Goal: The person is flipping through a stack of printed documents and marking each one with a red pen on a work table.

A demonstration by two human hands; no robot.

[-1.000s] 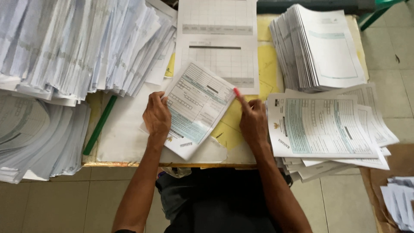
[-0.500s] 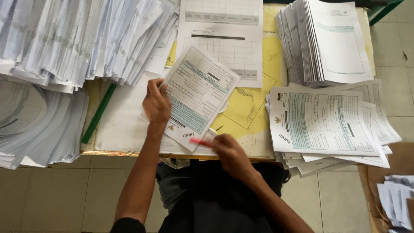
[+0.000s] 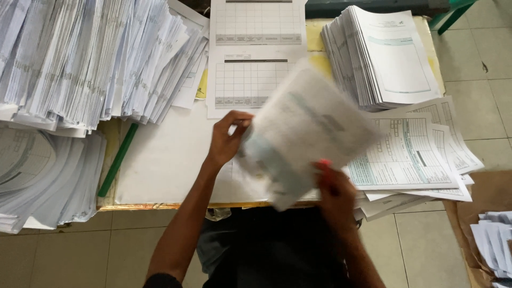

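Note:
A thin bundle of printed forms [image 3: 304, 128] is lifted above the table and blurred by motion. My left hand [image 3: 226, 140] pinches its left edge. My right hand [image 3: 333, 189] grips its lower right corner and also has a small red object [image 3: 324, 164] at the fingertips. The bundle is tilted toward the spread pile of forms [image 3: 421, 154] at the right of the table [image 3: 160, 176].
A large fanned stack of papers [image 3: 90, 58] fills the upper left, another stack [image 3: 42, 176] hangs over the left edge. A green ruler [image 3: 118, 159] lies between them. Gridded sheets [image 3: 256, 53] lie at the top centre, a neat stack [image 3: 384, 53] at the upper right. More papers [image 3: 493, 240] lie on the floor.
The bundle has been lifted off the table and swung to the right. My right hand moved from the table's front edge up to the bundle's lower right corner.

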